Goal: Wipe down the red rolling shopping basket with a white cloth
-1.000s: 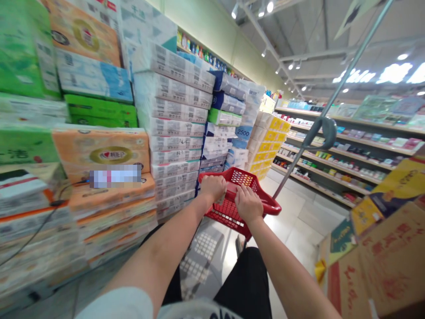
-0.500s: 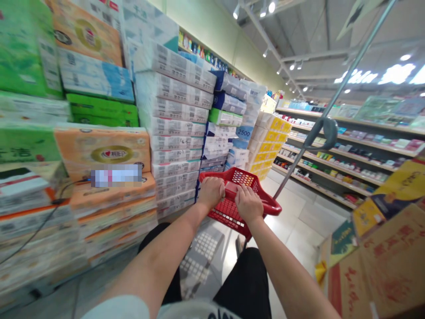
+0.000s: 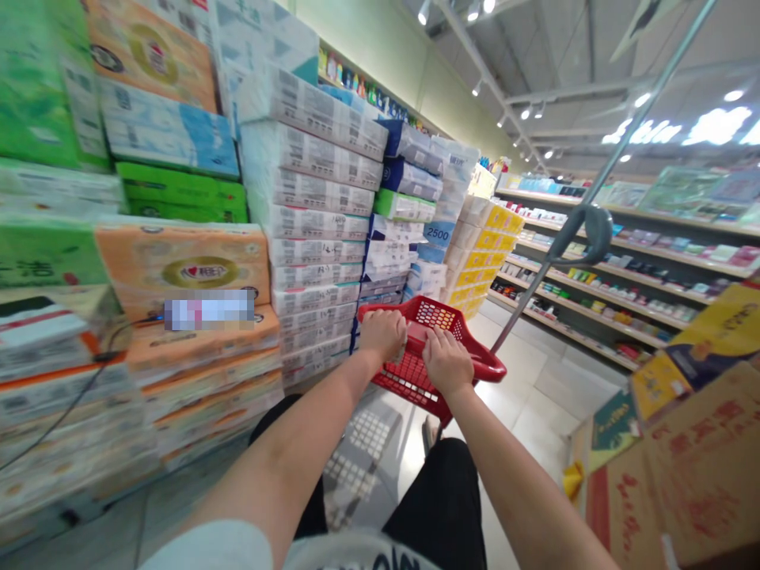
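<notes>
Both hands rest side by side on the near rim of a red plastic shopping cart (image 3: 409, 378) with a perforated basket. My left hand (image 3: 383, 334) is closed round the rim's left part, its fingers curled over the top. Just to the right, my right hand (image 3: 446, 360) grips the same rim, fingers bent over it. A grey metal pole (image 3: 528, 294) with a grey plastic hook (image 3: 587, 235) rises at a slant from the cart's right side. The part of the basket behind my hands is hidden.
Orange tissue packs (image 3: 199, 257) and tall stacks of white packs (image 3: 324, 202) line the left side. Yellow-and-white packs (image 3: 490, 245) stand farther on. Stocked shelves (image 3: 629, 289) run across the back right. Cardboard cartons (image 3: 701, 459) stand at the lower right.
Both hands have stayed on the cart's rim, my left hand shifting slightly to the right. The view has moved only slightly.
</notes>
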Available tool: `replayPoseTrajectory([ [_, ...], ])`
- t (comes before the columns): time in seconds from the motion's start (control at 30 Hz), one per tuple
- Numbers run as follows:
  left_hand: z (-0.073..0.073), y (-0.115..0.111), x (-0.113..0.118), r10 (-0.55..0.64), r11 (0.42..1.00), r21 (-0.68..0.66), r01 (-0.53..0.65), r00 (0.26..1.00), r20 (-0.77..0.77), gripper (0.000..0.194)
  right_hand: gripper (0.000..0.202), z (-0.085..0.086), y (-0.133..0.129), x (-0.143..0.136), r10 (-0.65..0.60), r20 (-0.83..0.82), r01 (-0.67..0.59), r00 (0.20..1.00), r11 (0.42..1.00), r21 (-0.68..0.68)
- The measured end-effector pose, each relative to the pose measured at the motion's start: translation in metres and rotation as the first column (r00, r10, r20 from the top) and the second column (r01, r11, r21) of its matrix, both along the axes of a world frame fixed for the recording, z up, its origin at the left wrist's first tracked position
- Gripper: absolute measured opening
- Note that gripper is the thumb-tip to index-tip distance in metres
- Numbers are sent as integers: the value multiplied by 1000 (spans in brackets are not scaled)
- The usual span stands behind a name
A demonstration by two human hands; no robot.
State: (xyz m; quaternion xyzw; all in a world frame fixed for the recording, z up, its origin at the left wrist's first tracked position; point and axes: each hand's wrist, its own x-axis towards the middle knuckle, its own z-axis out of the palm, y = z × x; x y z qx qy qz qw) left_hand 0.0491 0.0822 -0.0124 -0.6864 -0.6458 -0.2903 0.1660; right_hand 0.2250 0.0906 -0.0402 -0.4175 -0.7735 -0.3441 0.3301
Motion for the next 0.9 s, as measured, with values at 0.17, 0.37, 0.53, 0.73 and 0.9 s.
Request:
replayPoseTrajectory([
  [0.17, 9, 6, -3, -59, 992, -117, 50, 996, -70, 32, 30, -1, 1, -1, -6, -10, 6, 1000, 1000, 25],
  [0.37, -4, -5, -2, -49, 995, 85, 49, 999, -3, 31, 31, -1, 1, -1, 5, -6, -5, 1000, 999, 35],
  [0.53, 6, -2, 0, -30, 998, -62, 29, 999, -14, 33, 32, 1, 0, -1, -2, -2, 2, 1000, 1000, 4],
  [0.73, 6, 1, 0, -14, 1000, -5, 14, 1000, -15, 36, 32, 0, -1, 0, -1, 14, 1, 1000, 1000, 4],
  [0.9, 5, 4, -4, -61, 996, -66, 57, 996, -65, 34, 31, 0, -1, 0, 0, -13, 0, 1000, 999, 54],
])
